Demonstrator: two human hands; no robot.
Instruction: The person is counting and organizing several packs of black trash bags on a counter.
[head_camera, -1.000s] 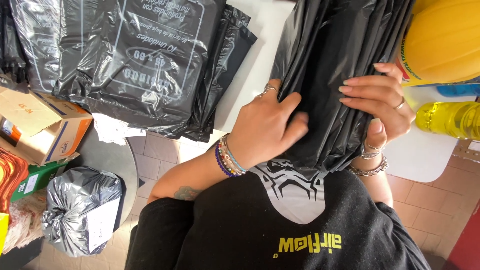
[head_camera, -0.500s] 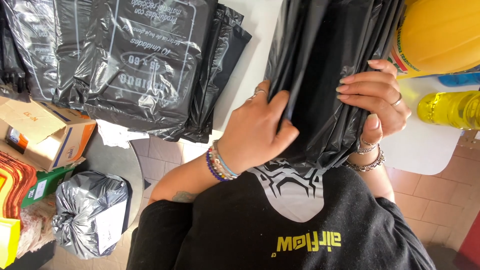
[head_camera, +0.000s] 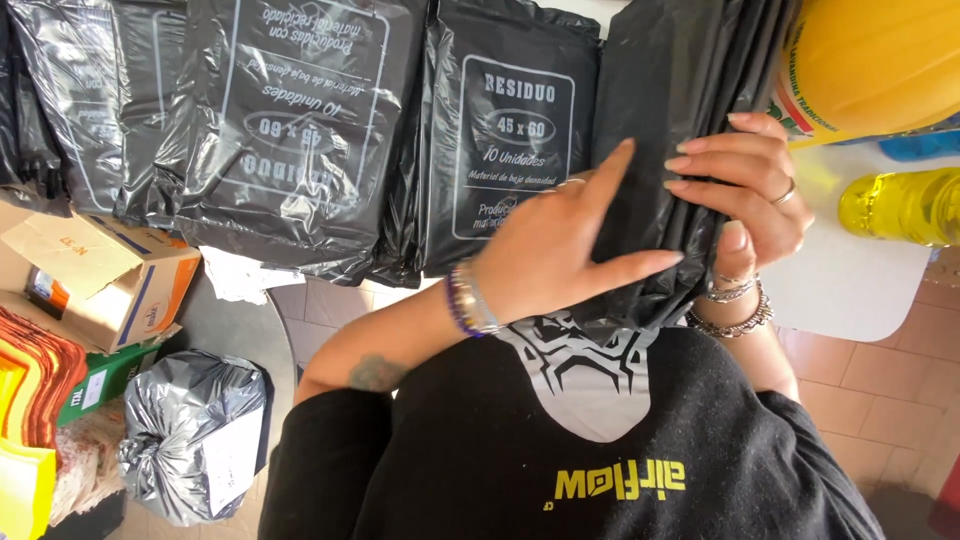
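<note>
A folded bundle of black plastic bags (head_camera: 670, 90) hangs over the near edge of a white table (head_camera: 850, 280), right in front of my chest. My left hand (head_camera: 560, 250) lies flat on the bundle's left side with its fingers spread, gripping nothing. My right hand (head_camera: 750, 190) holds the right edge of the bundle, fingers on top and thumb tucked underneath. Both wrists wear bracelets. Just left of the bundle lies a sealed pack of black bags with white print (head_camera: 510, 130).
More black bag packs (head_camera: 290, 120) cover the table's left part. A large yellow container (head_camera: 870, 60) and a yellow bottle (head_camera: 900, 205) stand at the right. On the tiled floor at the left are a cardboard box (head_camera: 90, 280), a tied grey bag (head_camera: 190, 430) and a stack of coloured sheets (head_camera: 30, 400).
My left hand has uncurled from gripping the bundle and now lies flat with fingers spread. The right hand keeps its hold on the edge.
</note>
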